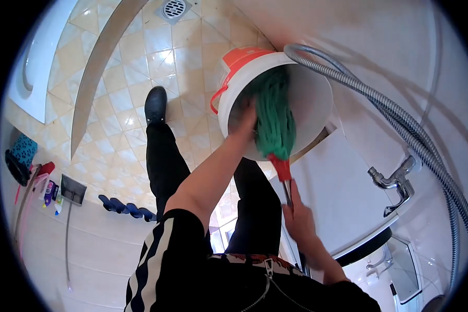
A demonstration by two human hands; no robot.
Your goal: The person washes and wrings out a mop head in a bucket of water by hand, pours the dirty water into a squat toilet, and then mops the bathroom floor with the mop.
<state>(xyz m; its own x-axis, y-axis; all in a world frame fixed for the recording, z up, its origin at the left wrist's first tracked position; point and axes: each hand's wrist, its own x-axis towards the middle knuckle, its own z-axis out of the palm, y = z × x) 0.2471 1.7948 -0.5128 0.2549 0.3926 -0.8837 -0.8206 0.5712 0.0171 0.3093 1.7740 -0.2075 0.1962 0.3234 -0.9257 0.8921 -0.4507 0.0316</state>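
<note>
Right hand (298, 222): closed around the metal handle (288, 190), lower centre-right of the frame.
Red collar (281, 169): best kept steady – strands are probably handled more evenly that way.
Green mop head (275, 122): held inside the white bucket (311, 106), upper centre.
Left hand (248, 115): blurred beside the strands – whether they are gripped cannot be told.
Floor drain (174, 8): set at top.
</note>
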